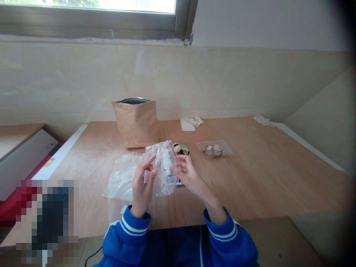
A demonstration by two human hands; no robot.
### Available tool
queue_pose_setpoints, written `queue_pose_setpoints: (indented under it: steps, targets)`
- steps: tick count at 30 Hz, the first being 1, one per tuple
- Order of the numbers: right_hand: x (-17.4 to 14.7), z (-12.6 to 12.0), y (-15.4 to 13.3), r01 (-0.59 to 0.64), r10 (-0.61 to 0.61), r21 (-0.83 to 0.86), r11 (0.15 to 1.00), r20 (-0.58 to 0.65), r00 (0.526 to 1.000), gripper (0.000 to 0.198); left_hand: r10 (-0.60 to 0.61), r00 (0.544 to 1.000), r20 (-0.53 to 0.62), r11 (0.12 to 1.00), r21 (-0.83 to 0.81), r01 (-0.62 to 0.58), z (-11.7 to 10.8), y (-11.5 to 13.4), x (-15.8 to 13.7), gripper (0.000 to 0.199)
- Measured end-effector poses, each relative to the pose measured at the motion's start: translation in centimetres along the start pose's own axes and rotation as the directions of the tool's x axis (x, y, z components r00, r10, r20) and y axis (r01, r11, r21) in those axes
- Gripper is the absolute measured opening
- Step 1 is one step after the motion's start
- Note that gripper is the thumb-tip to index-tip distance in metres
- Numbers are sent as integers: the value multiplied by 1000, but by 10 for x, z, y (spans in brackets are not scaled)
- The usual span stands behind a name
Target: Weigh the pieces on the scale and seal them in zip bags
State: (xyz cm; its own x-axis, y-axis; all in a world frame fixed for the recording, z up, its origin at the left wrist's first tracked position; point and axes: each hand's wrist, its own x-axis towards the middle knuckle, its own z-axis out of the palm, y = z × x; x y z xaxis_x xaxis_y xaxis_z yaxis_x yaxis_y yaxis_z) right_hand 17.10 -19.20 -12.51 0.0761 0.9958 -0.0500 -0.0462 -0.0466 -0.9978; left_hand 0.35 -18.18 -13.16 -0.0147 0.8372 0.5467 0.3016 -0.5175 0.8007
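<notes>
While a clear zip bag (162,163) with a red seal strip is held up above the near middle of the wooden table (264,174), its mouth is gripped from both sides. The left hand (142,185) is raised with the palm turned inward, and the bag's left edge is pinched between the thumb and the fingertips (151,160); the other fingers are loosely curled. The right hand (187,174) is half open, its fingers spread and slightly bent, and the bag's right edge by the red strip is touched by its fingertips (174,168); whether that edge is firmly clamped cannot be told. Both wrists are covered by blue sleeves (133,226) with white stripes.

A second, crumpled clear plastic bag (122,180) lies flat on the table just left of the held one. Partly hidden behind the held bag, a small dark tray (187,150) with a few pale round pieces is seen. A brown paper pouch (136,122) is stood upright farther back, its top open. To the right of the tray, a small sealed bag (214,149) with pale pieces inside lies flat. Crumpled white tissues (191,122) are placed at the far edge, near the wall.
</notes>
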Motion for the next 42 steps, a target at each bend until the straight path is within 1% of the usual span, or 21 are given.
queue_pose_setpoints:
  steps: [2, 5, 7, 9, 10, 11, 12, 14, 15, 17, 18, 20, 24, 26, 28, 30, 32, 35, 37, 38, 42]
  targets:
    - [11, 3, -3, -26, 24, 56, 998, 35, 999, 43, 37, 999, -27, 999, 26, -36, 1, 0, 5, 32]
    - [21, -5, -11, -29, 31, 72, 997, -16, 999, 39, 71, 978, -198, 995, 88, -54, 0, -3, 14, 27]
    - [22, -14, -16, 19, -19, 39, 999, -7, 1000, 38, 81, 946, -313, 992, 115, -47, -1, -6, 20, 26]
    - [20, -23, -19, 83, -82, -11, 996, 57, 995, 36, 87, 914, -396, 991, 128, -39, 0, -10, 25, 24]
    - [19, -28, -19, 112, -109, -39, 993, 63, 992, 35, 85, 896, -435, 991, 131, -30, 2, -13, 26, 24]
    - [19, -33, -17, 138, -136, -72, 988, 32, 990, 36, 80, 873, -480, 991, 130, -19, 4, -16, 28, 25]
    - [19, -38, -14, 161, -166, -111, 981, -33, 986, 37, 71, 843, -533, 992, 124, -5, 6, -21, 28, 26]
    - [20, -48, -4, 192, -228, -197, 961, -183, 956, 37, 44, 762, -646, 994, 102, 29, 11, -33, 29, 29]
    - [21, -53, 2, 196, -251, -237, 951, -230, 940, 36, 27, 717, -697, 995, 90, 50, 13, -40, 29, 30]
    - [22, -61, 15, 196, -277, -304, 932, -250, 928, 34, -16, 658, -753, 992, 71, 106, 16, -53, 28, 31]
    - [22, -65, 22, 195, -285, -338, 921, -242, 927, 33, -37, 643, -765, 989, 62, 131, 17, -58, 27, 31]
    - [21, -69, 34, 207, -322, -421, 883, -225, 919, 31, -66, 636, -769, 986, 45, 158, 18, -65, 26, 31]
    - [23, -68, 53, 265, -450, -595, 759, -184, 874, 32, -74, 676, -733, 991, 22, 132, 18, -67, 24, 27]
    - [26, -65, 59, 285, -482, -638, 715, -156, 862, 36, -80, 693, -717, 993, 5, 119, 18, -65, 23, 24]
    - [29, -62, 64, 292, -494, -653, 699, -144, 858, 39, -87, 694, -714, 993, -10, 115, 19, -62, 22, 22]
    - [29, -61, 67, 289, -486, -647, 706, -145, 862, 41, -104, 686, -720, 993, -37, 111, 20, -61, 22, 21]
    - [27, -61, 71, 269, -440, -625, 733, -134, 888, 46, -130, 668, -732, 991, -77, 109, 21, -60, 23, 20]
    - [20, -64, 78, 225, -313, -568, 792, -61, 948, 66, -170, 645, -745, 985, -121, 119, 22, -61, 24, 20]
    - [17, -65, 83, 199, -243, -511, 836, -19, 970, 79, -197, 640, -742, 980, -146, 133, 22, -61, 24, 19]
    - [16, -66, 86, 193, -224, -475, 859, -10, 974, 81, -210, 637, -742, 978, -160, 137, 22, -61, 24, 19]
    - [22, -69, 95, 193, -217, -311, 931, -44, 975, 73, -229, 629, -743, 973, -171, 152, 22, -63, 22, 20]
